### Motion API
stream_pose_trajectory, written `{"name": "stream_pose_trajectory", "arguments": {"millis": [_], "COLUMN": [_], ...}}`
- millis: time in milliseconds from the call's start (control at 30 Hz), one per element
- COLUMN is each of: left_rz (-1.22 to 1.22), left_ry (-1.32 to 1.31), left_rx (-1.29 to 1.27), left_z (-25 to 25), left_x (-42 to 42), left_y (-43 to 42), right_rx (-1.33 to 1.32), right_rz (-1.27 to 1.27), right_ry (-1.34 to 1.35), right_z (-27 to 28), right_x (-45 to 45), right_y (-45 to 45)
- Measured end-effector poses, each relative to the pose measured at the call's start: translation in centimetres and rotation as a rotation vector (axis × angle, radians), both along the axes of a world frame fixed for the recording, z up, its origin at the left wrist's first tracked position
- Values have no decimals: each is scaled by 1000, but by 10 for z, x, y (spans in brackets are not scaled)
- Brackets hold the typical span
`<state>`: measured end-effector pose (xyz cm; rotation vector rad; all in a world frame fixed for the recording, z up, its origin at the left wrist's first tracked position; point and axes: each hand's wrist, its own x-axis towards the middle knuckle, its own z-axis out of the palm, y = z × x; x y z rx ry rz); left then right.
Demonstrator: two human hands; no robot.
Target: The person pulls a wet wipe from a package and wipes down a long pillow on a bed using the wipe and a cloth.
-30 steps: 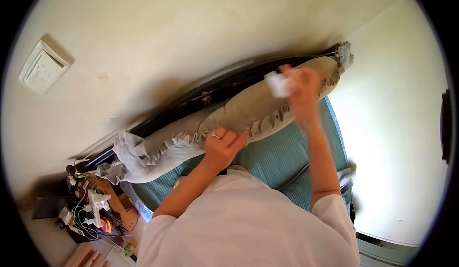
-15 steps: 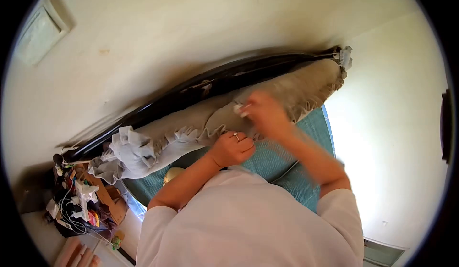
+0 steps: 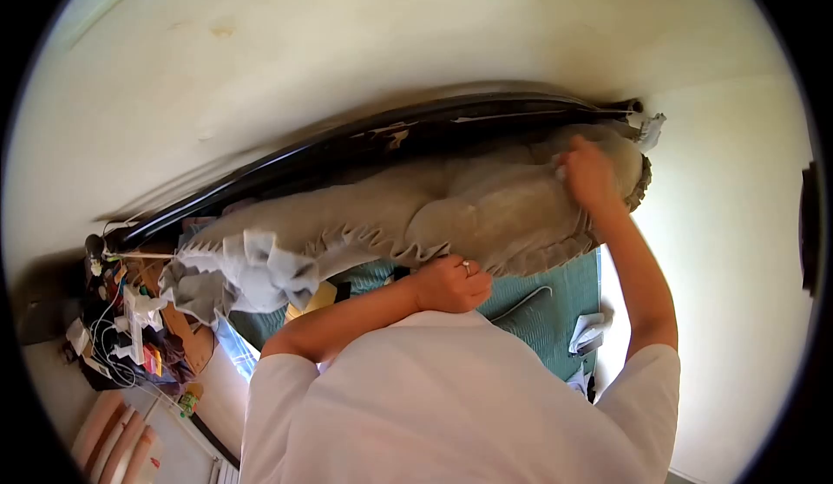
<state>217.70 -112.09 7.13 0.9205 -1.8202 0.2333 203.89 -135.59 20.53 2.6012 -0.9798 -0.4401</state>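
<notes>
So everything here's placed off the black headboard (image 3: 356,153), which runs along the cream wall (image 3: 347,33). The ruffled grey-beige fabric cover (image 3: 347,211) is bunched lengthwise just in front of it, pretty much end to end, with a floppy pale ruffle hanging off near the headboard's left end.

Left hand (image 3: 454,283), the one with a ring (image 3: 469,268), is out front of the headboard's middle, fingers curled in and clamped on the cover's frilly lower edge. Right hand (image 3: 592,176) is up by the headboard's right end, right against the cover, fingers bent and bunched together. Can't tell if they're actually pinching cloth or something else tbh.

Teal quilted bedspread (image 3: 525,315) shows in front of the headboard, below the cover. Off its left end there's a wooden bedside table (image 3: 180,323) buried in clutter and white cables (image 3: 100,332).
</notes>
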Motion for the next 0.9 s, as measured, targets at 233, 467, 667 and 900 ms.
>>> {"name": "stream_pose_trajectory", "arguments": {"millis": [233,467,667,900], "left_rz": [-1,-31,19,68], "left_ry": [-16,-21,13,-15], "left_rx": [-61,17,-50,29], "left_z": [-6,0,4,11], "left_x": [-9,-1,-3,3], "left_y": [-8,-4,-11,-7], "right_rx": [639,41,235,-49], "right_rz": [-36,54,230,-338], "right_ry": [-381,29,-340,-301], "right_z": [0,7,4,52], "right_x": [92,-39,33,-32], "right_y": [121,-11,101,33]}}
